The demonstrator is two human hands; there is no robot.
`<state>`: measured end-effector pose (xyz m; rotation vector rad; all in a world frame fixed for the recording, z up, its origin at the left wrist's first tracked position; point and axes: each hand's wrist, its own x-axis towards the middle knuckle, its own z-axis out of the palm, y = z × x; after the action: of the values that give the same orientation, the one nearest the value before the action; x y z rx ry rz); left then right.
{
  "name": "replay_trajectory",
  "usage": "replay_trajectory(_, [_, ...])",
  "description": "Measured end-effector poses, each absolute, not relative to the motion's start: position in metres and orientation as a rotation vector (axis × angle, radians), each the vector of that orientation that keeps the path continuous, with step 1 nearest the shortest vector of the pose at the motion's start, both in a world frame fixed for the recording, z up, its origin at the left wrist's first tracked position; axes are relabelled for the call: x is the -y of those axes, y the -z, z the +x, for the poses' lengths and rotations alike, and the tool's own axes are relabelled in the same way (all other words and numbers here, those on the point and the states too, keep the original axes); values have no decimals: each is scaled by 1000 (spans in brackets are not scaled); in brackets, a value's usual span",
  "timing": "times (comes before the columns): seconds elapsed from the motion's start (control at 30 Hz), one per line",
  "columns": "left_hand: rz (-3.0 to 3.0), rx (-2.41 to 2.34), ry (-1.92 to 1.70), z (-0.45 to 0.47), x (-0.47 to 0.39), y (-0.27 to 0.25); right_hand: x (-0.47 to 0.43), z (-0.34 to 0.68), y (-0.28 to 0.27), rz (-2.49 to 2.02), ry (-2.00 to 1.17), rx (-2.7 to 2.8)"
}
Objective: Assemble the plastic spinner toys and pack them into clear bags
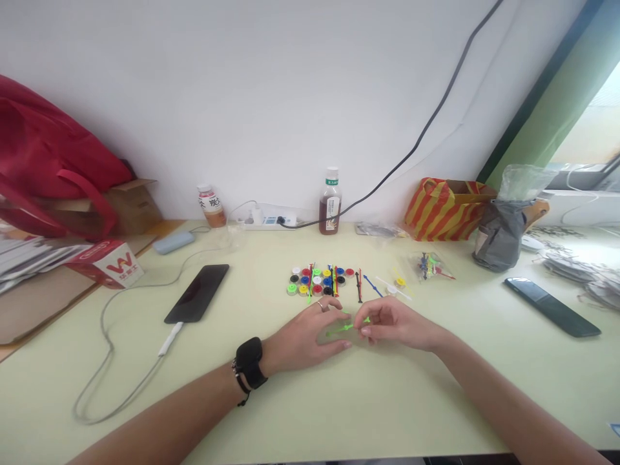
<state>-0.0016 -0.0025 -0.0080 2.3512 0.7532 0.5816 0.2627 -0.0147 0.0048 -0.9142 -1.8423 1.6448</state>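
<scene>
A bright green plastic arrow (345, 328) is between my two hands, just above or on the table. My right hand (387, 323) pinches one end of it with thumb and fingertips. Beside its other end, my left hand (314, 334) has thumb and fingers spread apart, a ring on one finger. Just beyond my hands sit rows of small round pieces (317, 280) in several colours, with thin arrows lying across them. To the right lie a red and a black arrow (359, 284), a blue arrow (372, 285), a white arrow (394, 288) and a yellow round piece (400, 282).
A clear bag of coloured parts (430, 266) lies right of the pieces. A drink bottle (330, 203) and a power strip (268, 221) stand by the wall. Phones (197, 294) (551, 306) lie at both sides; a charging cable (103, 323) loops at left. A striped bag (443, 210) stands at the back right.
</scene>
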Motion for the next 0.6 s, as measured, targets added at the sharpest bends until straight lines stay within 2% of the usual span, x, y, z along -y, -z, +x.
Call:
replay_trajectory(0.17, [2333,-716,-658,-3,-2,13,15,262,-2,-851,-1697,1822])
replay_trajectory(0.37, [2322,-745,-673,-3,-4,16,8,266,2,-1022,-1410,1608])
replay_trajectory(0.5, [2284,-740,-656,-3,-3,13,7,264,3,-947,-1574,1338])
replay_trajectory(0.6, [2218,-731,-676,-3,-3,12,9,259,6,-1062,-1526,1298])
